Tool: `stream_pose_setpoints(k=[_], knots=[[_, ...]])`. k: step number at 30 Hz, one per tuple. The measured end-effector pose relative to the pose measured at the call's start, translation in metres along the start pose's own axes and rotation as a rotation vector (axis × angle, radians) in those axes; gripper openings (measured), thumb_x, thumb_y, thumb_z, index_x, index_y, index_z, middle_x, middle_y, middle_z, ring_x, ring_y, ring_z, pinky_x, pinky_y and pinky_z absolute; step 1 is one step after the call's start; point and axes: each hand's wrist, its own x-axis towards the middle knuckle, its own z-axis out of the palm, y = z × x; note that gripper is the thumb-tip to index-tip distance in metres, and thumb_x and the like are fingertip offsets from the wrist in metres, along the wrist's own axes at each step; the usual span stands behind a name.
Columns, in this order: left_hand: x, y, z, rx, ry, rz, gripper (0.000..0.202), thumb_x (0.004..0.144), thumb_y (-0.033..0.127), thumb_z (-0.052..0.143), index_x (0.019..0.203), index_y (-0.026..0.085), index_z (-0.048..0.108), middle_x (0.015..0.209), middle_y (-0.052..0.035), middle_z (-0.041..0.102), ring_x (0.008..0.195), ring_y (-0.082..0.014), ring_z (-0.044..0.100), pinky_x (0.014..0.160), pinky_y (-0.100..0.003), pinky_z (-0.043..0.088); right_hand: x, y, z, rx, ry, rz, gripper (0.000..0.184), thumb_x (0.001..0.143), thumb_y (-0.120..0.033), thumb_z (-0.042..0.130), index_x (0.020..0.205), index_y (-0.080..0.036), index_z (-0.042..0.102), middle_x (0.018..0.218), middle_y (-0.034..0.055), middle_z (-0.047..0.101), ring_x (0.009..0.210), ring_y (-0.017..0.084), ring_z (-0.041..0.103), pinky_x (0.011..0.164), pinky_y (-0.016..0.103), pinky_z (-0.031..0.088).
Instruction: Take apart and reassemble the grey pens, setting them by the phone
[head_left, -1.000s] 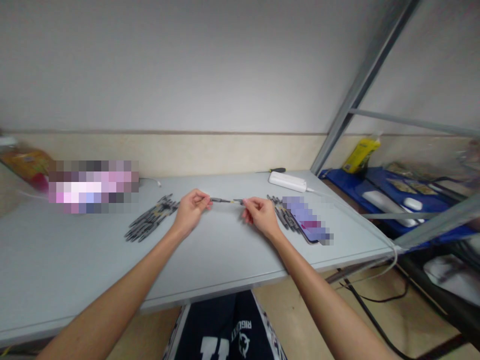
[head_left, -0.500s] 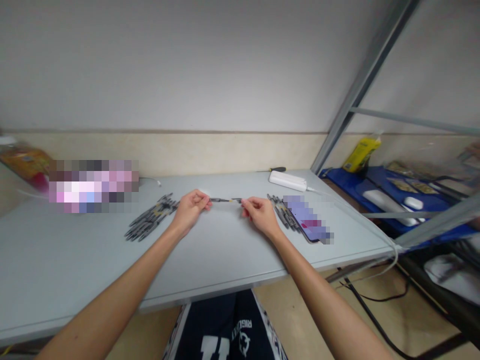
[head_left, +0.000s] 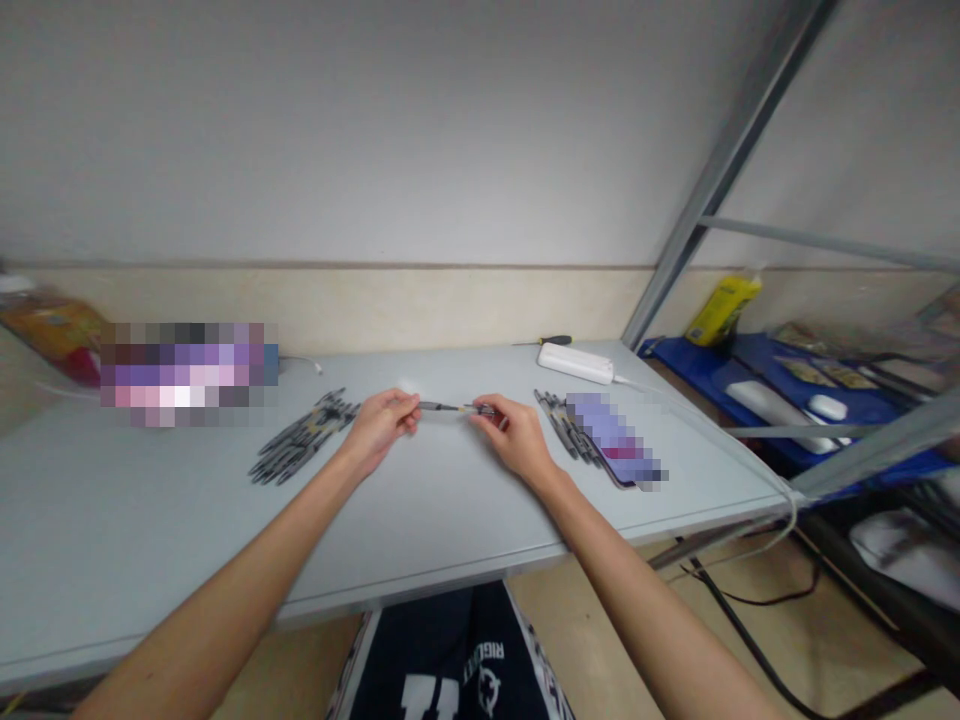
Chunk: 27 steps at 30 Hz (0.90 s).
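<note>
A slim grey pen lies level between my two hands, just above the table. My left hand is closed, pinching the barrel at its left end. Closed at the other end, my right hand grips a short dark piece that looks like a pen cap. The cap meets or overlaps the pen's yellowish tip; which of these I cannot tell. Beside my left hand is a pile of grey pens. More pens lie in a smaller bunch to the right of my right hand.
A phone with a blurred-out screen lies against the right bunch. Behind it are a white power strip with a cable and a screwdriver. A pixelated object and a bottle occupy the back left. A metal post rises at right.
My right hand has shifted slightly left and turned, bringing the cap piece closer to the pen. My left hand has dropped a little, still pinching the barrel.
</note>
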Motion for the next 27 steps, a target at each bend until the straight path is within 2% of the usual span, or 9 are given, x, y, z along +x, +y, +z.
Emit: stream_pose_setpoints(k=[3,5,8,12,16,20,23,27], knots=[[-0.0002,0.0001,-0.0013,-0.033,-0.038,-0.034,0.029,0.055,0.031,0.075,0.06,0.014,0.052,0.053,0.0009,0.055,0.046,-0.0063,0.046,0.048,-0.021,0.038,-0.0004,0.0009,0.0003,-0.038,0.02,0.011,0.023,0.079,-0.035,0.057,0.091,-0.019,0.068,0.067,0.0031,0.065,0.056,0.014,0.052,0.059,0.025,0.039],[-0.0005,-0.0006,-0.0022,-0.011,-0.052,-0.026,0.03,0.055,0.03,0.076,0.061,0.014,0.052,0.054,0.0007,0.056,0.046,-0.0065,0.047,0.049,-0.022,0.039,-0.0005,0.0,0.0001,-0.044,0.011,0.028,0.024,0.08,-0.038,0.056,0.084,-0.018,0.069,0.06,0.0022,0.062,0.053,0.013,0.05,0.056,0.024,0.038],[-0.0008,-0.0017,-0.0024,0.076,-0.054,0.056,0.03,0.055,0.032,0.075,0.063,0.014,0.053,0.055,-0.0005,0.059,0.046,-0.0081,0.05,0.05,-0.023,0.039,-0.0003,-0.0031,-0.0009,-0.016,-0.034,0.069,0.03,0.08,-0.042,0.054,0.071,-0.017,0.068,0.047,-0.0005,0.055,0.047,0.012,0.046,0.051,0.023,0.033],[-0.0003,-0.0035,-0.0013,0.187,-0.042,0.221,0.028,0.059,0.035,0.073,0.063,0.016,0.052,0.055,-0.0008,0.061,0.049,-0.0103,0.054,0.053,-0.024,0.04,0.0012,-0.0054,-0.0032,0.081,-0.094,0.184,0.034,0.08,-0.043,0.054,0.061,-0.016,0.064,0.042,-0.0031,0.048,0.042,0.009,0.04,0.046,0.022,0.028],[-0.0001,-0.0047,-0.0014,0.245,-0.043,0.324,0.026,0.063,0.035,0.07,0.063,0.016,0.052,0.056,-0.0002,0.061,0.052,-0.0113,0.055,0.054,-0.024,0.041,0.0034,-0.003,-0.0047,0.245,-0.166,0.278,0.037,0.079,-0.046,0.052,0.058,-0.016,0.06,0.04,-0.0053,0.043,0.038,0.008,0.035,0.042,0.021,0.026],[-0.0018,-0.003,-0.0016,0.302,-0.049,0.369,0.025,0.067,0.036,0.067,0.063,0.016,0.052,0.058,-0.0011,0.061,0.055,-0.012,0.056,0.056,-0.024,0.042,0.0045,-0.0016,-0.0046,0.431,-0.209,0.374,0.037,0.078,-0.048,0.052,0.06,-0.016,0.058,0.039,-0.0064,0.042,0.035,0.007,0.031,0.039,0.021,0.023],[-0.004,-0.0011,-0.0007,0.324,-0.113,0.346,0.025,0.069,0.037,0.066,0.065,0.017,0.052,0.06,-0.0015,0.061,0.056,-0.012,0.055,0.057,-0.024,0.041,0.0051,-0.0034,-0.0049,0.509,-0.144,0.404,0.036,0.076,-0.048,0.055,0.059,-0.017,0.054,0.04,-0.0065,0.042,0.036,0.006,0.031,0.038,0.021,0.022],[-0.0089,0.0008,0.0015,0.458,-0.299,0.235,0.026,0.074,0.042,0.059,0.073,0.016,0.054,0.059,0.0007,0.057,0.05,-0.01,0.047,0.051,-0.023,0.034,0.0057,-0.0058,-0.0057,0.526,-0.06,0.386,0.033,0.072,-0.046,0.061,0.058,-0.017,0.052,0.044,-0.0063,0.042,0.038,0.006,0.033,0.038,0.021,0.021]])
